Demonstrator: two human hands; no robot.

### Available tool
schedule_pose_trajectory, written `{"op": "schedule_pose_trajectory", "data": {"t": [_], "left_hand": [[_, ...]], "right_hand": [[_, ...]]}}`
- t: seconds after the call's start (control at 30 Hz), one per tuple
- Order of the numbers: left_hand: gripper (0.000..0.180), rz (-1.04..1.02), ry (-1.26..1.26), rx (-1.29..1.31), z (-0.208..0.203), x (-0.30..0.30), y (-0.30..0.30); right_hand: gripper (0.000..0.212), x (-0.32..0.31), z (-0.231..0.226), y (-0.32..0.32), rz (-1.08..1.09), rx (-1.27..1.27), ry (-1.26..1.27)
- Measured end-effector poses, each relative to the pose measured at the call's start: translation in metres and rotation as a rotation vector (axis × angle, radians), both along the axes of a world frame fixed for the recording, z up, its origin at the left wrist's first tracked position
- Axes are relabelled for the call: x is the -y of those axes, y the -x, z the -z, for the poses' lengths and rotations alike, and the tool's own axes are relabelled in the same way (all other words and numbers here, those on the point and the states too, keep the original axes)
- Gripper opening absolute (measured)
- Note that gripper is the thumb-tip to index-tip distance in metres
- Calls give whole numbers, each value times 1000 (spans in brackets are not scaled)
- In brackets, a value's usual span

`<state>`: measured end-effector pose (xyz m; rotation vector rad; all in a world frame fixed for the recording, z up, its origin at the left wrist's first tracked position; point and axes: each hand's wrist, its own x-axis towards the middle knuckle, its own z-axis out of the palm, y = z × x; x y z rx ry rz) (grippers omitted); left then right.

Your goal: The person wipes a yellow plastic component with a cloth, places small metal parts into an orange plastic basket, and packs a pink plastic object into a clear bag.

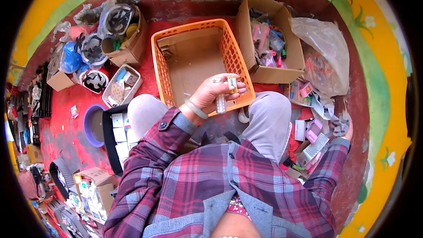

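Most of the right hand (348,128) is hidden behind its plaid sleeve and the grey crumpled rag (339,124) beside it, so its grip cannot be told. The left hand (214,92) covers part of the small white strip-shaped pack (220,102) and the small yellow box (232,84). The contents of the brown cardboard box (269,72) are too jumbled to identify.

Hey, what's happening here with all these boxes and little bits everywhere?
A person in a plaid shirt sits on a red floor among boxes of small items. Their left hand holds a few small tube-shaped pieces, one with a yellow label, over the near edge of an orange plastic basket lined with cardboard. Their right hand reaches out to the side, into a pile of small pink and white items; what it grips is hidden. An open cardboard box of colourful pieces stands beyond.
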<state>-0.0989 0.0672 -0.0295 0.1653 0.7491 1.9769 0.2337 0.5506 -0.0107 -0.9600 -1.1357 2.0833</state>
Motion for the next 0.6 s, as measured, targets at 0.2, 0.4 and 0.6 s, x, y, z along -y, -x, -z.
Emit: {"op": "schedule_pose_trajectory", "data": {"t": [0.2, 0.4, 0.6], "left_hand": [[29, -96, -16, -128, 1, -1, -5], [26, -281, 53, -568, 10, -1, -7], [24, -431, 200, -902, 13, 3, -3]], "right_hand": [[26, 63, -1, 80, 67, 146, 4], [21, 253, -46, 206, -700, 205, -442], [27, 343, -18, 250, -840, -24, -244]]}}
